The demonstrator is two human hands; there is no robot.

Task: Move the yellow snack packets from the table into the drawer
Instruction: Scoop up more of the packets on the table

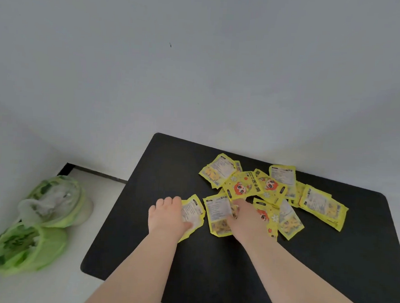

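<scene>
Several yellow snack packets (262, 190) lie scattered and overlapping on the black table (170, 168), toward its far right. My left hand (167, 216) grips the leftmost packet (191, 213) at its left edge, fingers curled over it. My right hand (244, 220) lies on a packet (218, 213) in the middle of the pile, its fingertips under the edge of a packet with a red cartoon face (242, 185). Whether the right hand pinches anything is hidden by the hand itself. No drawer is in view.
Two green plastic bags (50, 200) with contents sit on the white floor to the left of the table. A white wall stands close behind the table. The near part of the table top is bare black.
</scene>
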